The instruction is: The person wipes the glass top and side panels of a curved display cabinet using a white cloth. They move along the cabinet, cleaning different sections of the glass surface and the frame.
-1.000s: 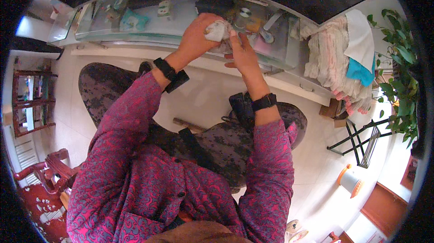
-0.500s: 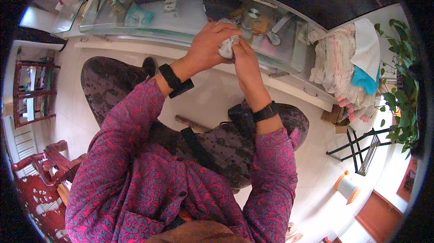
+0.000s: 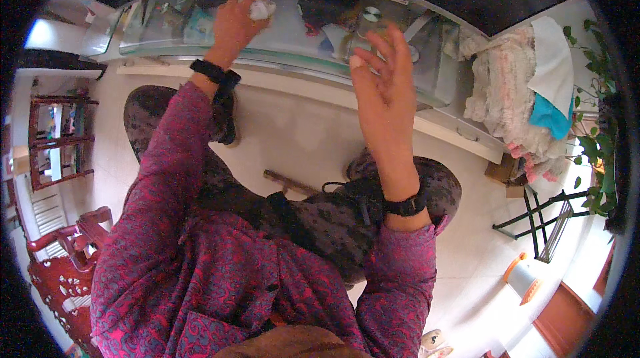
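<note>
My left hand [image 3: 233,28] is closed on a crumpled white cloth [image 3: 262,9] over the left part of a glass-topped cabinet [image 3: 287,61]. The cloth is bunched up, and part of it lies hidden behind the fingers. To the right, my right hand [image 3: 385,85] is raised above the cabinet's front edge with its fingers apart and nothing in them. Through the glass beneath, a dark cloth-like item [image 3: 327,5] and a round shiny lid [image 3: 371,14] can be seen.
A tall pile of white and pink lacy cloths [image 3: 500,88] stands at the cabinet's right end, with a white and a blue cloth over it. Beyond it are a leafy plant [image 3: 600,118], a black folding stand [image 3: 543,225] and a grey-orange bin [image 3: 522,279]. A carved red-brown wooden chair [image 3: 63,278] is at left.
My hands have come apart. The left has moved left across the glass with the white cloth; the right has let go, opened and shifted right, nearer me.
</note>
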{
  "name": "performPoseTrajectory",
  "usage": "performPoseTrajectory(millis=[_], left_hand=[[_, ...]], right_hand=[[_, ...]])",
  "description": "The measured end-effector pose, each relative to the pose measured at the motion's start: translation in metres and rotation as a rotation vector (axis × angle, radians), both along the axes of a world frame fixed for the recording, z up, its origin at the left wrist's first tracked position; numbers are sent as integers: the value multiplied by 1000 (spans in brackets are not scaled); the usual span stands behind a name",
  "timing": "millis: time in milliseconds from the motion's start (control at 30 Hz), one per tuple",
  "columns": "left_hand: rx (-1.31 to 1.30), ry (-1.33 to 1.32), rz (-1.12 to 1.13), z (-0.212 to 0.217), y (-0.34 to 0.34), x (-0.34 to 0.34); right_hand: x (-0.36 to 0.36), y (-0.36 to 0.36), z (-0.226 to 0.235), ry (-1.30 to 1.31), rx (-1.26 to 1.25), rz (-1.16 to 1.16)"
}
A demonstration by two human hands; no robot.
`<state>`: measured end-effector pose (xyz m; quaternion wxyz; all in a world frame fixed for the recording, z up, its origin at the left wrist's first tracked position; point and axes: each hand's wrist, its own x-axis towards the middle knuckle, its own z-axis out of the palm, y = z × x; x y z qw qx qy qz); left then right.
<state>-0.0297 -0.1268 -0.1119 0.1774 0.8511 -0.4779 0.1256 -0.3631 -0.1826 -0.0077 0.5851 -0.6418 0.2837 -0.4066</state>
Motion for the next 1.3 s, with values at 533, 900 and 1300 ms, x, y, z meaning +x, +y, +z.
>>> performPoseTrajectory(millis=[533, 900, 1300], left_hand=[[-307, 94, -810, -12, -81, -111], [-177, 56, 15, -7, 33, 9], [-120, -144, -781, -22, -16, -164]], right_hand=[[1, -13, 6, -24, -20, 19], [-47, -18, 29, -84, -48, -63], [-45, -26, 20, -83, 3, -89]])
